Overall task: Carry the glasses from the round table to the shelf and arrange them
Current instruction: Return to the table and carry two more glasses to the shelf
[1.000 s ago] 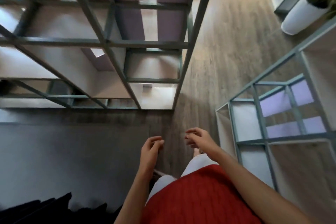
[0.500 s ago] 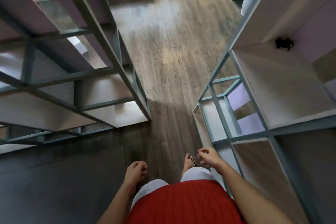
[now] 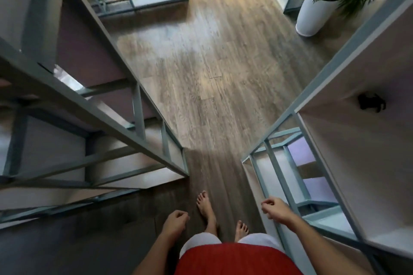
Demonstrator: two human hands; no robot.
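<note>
Both empty: left hand (image 3: 175,222) & right hand (image 3: 276,209) hung loosely curled betw. left shelf (image 3: 89,51) & right shelf (image 3: 357,152). Glasses, round table not in view. Prob. fragile, slick; hold by body, not rim.

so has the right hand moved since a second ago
Yes. The right hand was over the floor, left of the right shelf; now it overlaps that shelf's front frame.

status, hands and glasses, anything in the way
Both idle: left hand, right hand loosely curled, holding nothing. No glasses in view. Standing on floor between left shelf and right shelf; potted plant far right, off the path.
</note>
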